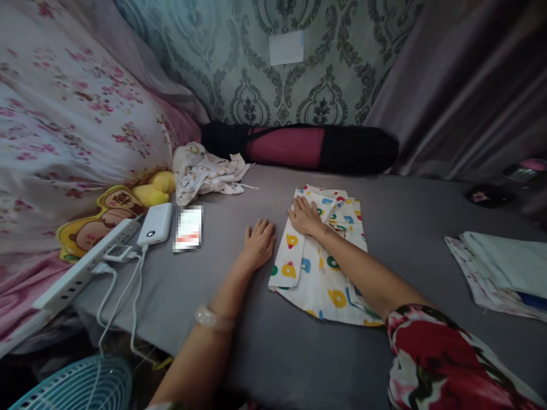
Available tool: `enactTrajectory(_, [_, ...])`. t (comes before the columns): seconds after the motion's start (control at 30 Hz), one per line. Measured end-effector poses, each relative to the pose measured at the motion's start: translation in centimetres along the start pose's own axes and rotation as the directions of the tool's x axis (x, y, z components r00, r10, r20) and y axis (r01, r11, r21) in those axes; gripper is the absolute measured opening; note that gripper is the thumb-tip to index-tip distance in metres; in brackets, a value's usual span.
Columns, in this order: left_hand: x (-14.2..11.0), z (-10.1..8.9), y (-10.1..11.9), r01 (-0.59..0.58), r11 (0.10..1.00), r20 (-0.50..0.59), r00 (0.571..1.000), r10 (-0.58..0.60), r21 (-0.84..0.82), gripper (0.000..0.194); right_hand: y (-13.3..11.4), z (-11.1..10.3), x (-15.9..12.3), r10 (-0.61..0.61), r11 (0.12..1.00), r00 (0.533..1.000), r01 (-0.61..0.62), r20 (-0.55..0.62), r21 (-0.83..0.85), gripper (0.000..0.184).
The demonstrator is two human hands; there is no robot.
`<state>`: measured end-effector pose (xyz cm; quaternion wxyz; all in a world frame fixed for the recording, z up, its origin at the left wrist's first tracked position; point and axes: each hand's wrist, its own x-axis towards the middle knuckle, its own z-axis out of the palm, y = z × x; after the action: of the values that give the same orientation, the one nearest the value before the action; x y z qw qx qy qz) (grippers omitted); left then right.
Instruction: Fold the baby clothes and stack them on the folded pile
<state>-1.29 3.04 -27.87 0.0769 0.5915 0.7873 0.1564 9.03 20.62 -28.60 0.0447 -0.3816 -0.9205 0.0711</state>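
A small white garment (pixel 318 273) printed with coloured ducks and rings lies partly folded on the grey bed sheet (pixel 273 341). My right hand (pixel 304 216) presses flat on its upper left part, fingers spread, holding nothing. My left hand (pixel 258 241) rests palm down on the bare sheet just left of the garment, fingers apart. A pale bangle circles my left wrist.
A crumpled white printed cloth (pixel 209 171) lies at the back left. A power strip (pixel 81 267), a white power bank (pixel 156 224) and cables sit at the left edge. Folded fabrics (pixel 499 273) lie right. A black-and-pink roll (pixel 299 147) runs along the wall. A fan (pixel 77 387) stands below.
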Motion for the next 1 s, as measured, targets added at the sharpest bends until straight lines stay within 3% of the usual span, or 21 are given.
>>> enactTrajectory(0.2, [0.0,-0.4,-0.6,0.084,0.995,-0.049,0.995,-0.086,-0.054,0.045,-1.9,-0.8,-2.6,-0.075,0.997,0.995,0.075,-0.061,-0.009,0.062])
enactTrajectory(0.37, [0.1,-0.4,-0.8,0.092,0.992,-0.081,0.992,-0.099,-0.087,0.044,-3.7,0.1,-4.5,-0.074,0.997,0.996,0.074,-0.039,0.005,0.061])
enactTrajectory(0.5, [0.0,-0.2,-0.2,-0.022,0.992,-0.081,0.997,0.012,-0.123,0.044,-3.2,0.0,-4.0,-0.108,0.994,0.994,0.108,-0.003,0.029,0.059])
enactTrajectory(0.6, [-0.1,-0.1,0.3,-0.139,0.978,-0.045,0.99,0.134,-0.153,0.045,-1.6,-1.4,-2.7,-0.141,0.985,0.99,0.142,-0.019,0.093,0.054])
enactTrajectory(0.67, [-0.1,-0.1,0.5,-0.185,0.969,-0.01,0.983,0.186,-0.166,0.047,0.2,-2.6,-1.8,-0.066,0.991,0.992,0.078,-0.104,0.111,0.051])
enactTrajectory(0.77, [-0.1,-0.2,0.6,-0.209,0.962,0.025,0.976,0.217,-0.176,0.05,3.4,-4.2,-0.5,0.204,0.977,0.953,-0.184,-0.223,0.109,0.047])
enactTrajectory(0.87, [0.0,-0.2,0.6,-0.222,0.957,0.028,0.973,0.231,-0.188,0.052,6.1,-4.7,0.2,0.399,0.916,0.897,-0.38,-0.193,0.125,0.045])
enactTrajectory(1.0, [0.0,0.2,0.4,-0.252,0.947,0.02,0.965,0.261,-0.198,0.054,7.6,-4.5,0.6,0.459,0.883,0.881,-0.437,-0.115,0.172,0.043])
